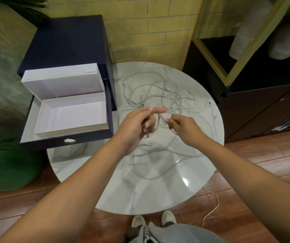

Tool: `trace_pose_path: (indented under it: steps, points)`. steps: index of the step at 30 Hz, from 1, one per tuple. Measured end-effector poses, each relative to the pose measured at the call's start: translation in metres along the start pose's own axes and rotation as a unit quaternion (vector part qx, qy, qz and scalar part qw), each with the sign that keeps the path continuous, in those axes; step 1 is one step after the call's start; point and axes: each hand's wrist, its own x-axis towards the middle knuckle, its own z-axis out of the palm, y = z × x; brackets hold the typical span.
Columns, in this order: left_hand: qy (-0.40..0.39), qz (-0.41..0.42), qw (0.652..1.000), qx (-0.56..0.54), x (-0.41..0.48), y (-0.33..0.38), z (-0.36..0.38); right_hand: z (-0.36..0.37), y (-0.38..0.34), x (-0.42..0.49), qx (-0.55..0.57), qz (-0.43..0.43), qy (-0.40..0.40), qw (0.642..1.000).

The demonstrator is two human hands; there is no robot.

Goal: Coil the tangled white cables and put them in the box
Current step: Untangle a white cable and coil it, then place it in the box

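Sprawling tangled white cables [172,95] on marble table [140,195]; left hand [137,123] and right hand [184,128] fingers pinching strands.

The cables [158,92] are white, on a pale grey surface [137,193] with darker marble veining. At nine o'clock the box [70,130] is white, its drawer unit [67,41] dark navy. At twelve, a yellow brick-patterned wall [149,27]; at seven, reddish-brown floor planks [14,206].

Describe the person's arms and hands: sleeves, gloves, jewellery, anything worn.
The left hand and right hand are bare: no gloves, and no rings show. The left forearm and right forearm are uncovered too, with no sleeve, watch or bracelet in view up to the picture's edge.
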Motion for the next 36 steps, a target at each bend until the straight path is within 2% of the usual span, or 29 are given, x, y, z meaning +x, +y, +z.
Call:
trace_pose_path:
  steps: [4,8,11,14,17,20,21,22,24,26,31,33,36]
  points:
    - [-0.016,0.022,0.999,-0.03,0.005,0.002,0.001,0.015,-0.007,-0.012,0.041,0.003,-0.069,0.997]
    - [0.034,0.054,0.997,0.04,0.014,-0.006,0.0,0.03,-0.014,-0.027,0.014,-0.004,-0.184,0.983]
    - [0.067,0.081,0.988,0.113,0.02,-0.016,-0.006,0.035,-0.02,-0.034,-0.019,-0.013,-0.231,0.973]
    - [0.066,0.117,0.955,0.263,0.02,-0.028,-0.012,0.025,-0.027,-0.032,-0.09,-0.05,-0.234,0.967]
    - [0.048,0.143,0.892,0.425,0.023,-0.041,-0.02,0.008,-0.032,-0.027,-0.148,-0.075,-0.241,0.956]
    - [0.022,0.121,0.816,0.565,0.025,-0.05,-0.035,-0.014,-0.033,-0.022,-0.188,-0.063,-0.218,0.955]
    - [0.013,0.101,0.803,0.587,0.025,-0.052,-0.04,-0.021,-0.033,-0.021,-0.191,-0.057,-0.202,0.959]
    - [0.006,0.08,0.801,0.593,0.023,-0.053,-0.045,-0.029,-0.032,-0.019,-0.184,-0.053,-0.18,0.965]
    - [-0.005,0.048,0.818,0.573,0.019,-0.055,-0.053,-0.041,-0.029,-0.016,-0.172,-0.052,-0.131,0.975]
    - [-0.004,0.049,0.829,0.558,0.016,-0.056,-0.056,-0.048,-0.027,-0.014,-0.194,-0.065,-0.094,0.974]
    - [-0.034,0.042,0.795,0.604,0.011,-0.051,-0.048,-0.051,-0.028,-0.01,-0.238,-0.12,-0.014,0.964]
    - [-0.021,0.049,0.796,0.603,0.011,-0.05,-0.047,-0.053,-0.027,-0.007,-0.248,-0.14,0.004,0.959]
    - [-0.005,0.052,0.845,0.533,0.01,-0.044,-0.044,-0.057,-0.021,0.0,-0.28,-0.169,0.018,0.945]
